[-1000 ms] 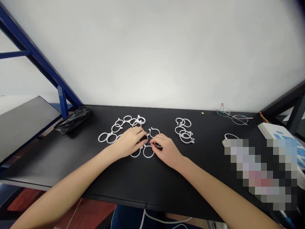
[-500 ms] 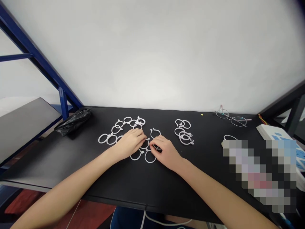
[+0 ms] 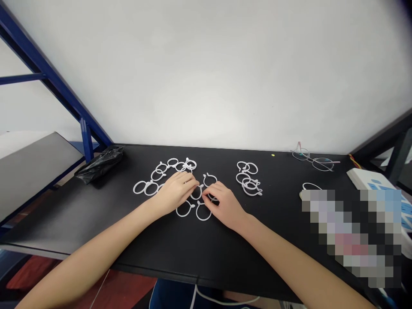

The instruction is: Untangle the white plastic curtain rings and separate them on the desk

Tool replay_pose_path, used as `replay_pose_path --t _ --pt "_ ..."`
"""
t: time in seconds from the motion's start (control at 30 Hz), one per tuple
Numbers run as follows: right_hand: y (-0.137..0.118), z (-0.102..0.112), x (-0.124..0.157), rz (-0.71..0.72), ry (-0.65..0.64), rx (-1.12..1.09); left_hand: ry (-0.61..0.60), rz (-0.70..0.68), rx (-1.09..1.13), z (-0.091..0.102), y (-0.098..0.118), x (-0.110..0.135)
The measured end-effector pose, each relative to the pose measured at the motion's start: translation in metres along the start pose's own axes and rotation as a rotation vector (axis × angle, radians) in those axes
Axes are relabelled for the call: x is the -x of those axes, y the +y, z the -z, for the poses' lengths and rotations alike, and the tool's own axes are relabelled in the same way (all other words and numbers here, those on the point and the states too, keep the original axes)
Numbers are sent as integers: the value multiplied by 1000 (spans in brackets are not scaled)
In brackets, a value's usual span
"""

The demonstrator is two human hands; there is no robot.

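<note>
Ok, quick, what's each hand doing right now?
Left hand: fingers extended, tips at a white plastic ring; grip unclear.
Right hand: curled over another ring; cannot tell if holding.

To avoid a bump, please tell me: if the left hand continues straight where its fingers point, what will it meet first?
The left hand would probably meet the white plastic ring just beyond its fingertips. Depth is unclear, though: another white ring lies very close below them.

Left hand (image 3: 174,193) and right hand (image 3: 223,206) side by side, palms down, angled inward, nearly touching
</note>
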State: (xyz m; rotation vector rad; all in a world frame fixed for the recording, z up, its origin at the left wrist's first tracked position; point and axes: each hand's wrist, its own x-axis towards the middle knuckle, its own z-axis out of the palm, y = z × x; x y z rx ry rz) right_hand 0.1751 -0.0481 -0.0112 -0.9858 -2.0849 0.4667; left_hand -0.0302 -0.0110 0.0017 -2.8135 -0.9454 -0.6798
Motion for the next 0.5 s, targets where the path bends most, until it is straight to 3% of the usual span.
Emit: replay_pose_path --t 0.2,0.5 --pt "0 -1 0 12 49 -3 57 -38 22 2 0 0" --pt "-2 -1 0 26 83 -20 39 -46 28 3 1 1"
